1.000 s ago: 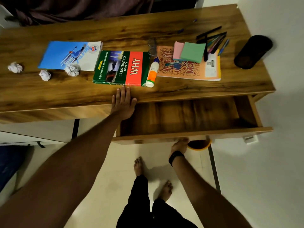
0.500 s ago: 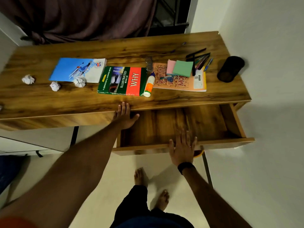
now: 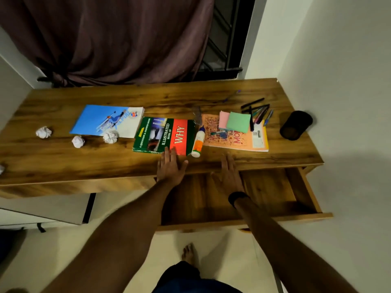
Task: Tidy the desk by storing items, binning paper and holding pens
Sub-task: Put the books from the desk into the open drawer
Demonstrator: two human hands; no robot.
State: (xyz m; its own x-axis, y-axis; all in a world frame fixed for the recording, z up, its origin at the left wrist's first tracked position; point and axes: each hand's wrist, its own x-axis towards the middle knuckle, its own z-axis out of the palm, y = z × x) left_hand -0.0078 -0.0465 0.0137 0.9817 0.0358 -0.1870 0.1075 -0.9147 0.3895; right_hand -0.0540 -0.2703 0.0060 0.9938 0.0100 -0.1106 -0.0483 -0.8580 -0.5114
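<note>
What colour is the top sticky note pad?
Green sticky note pad, overlapping a pink one; head view.

Glossy wood-grain desk [image 3: 63,161], crumpled paper balls [image 3: 43,132], matt cloth curtain [image 3: 118,39].

Dark maroon curtain [image 3: 118,39] hung behind, bunched & tied low at left. To its right, a window w/ dark bars [image 3: 224,39] showed black. White wall [image 3: 338,60] ran along the right side; white window frame [image 3: 251,39] stood betw. bars & wall. Pale floor [image 3: 127,225] lay below. At far left a white surface edge [image 3: 31,216] sat low, w/ a black leg [image 3: 89,208] just beside it.
</note>
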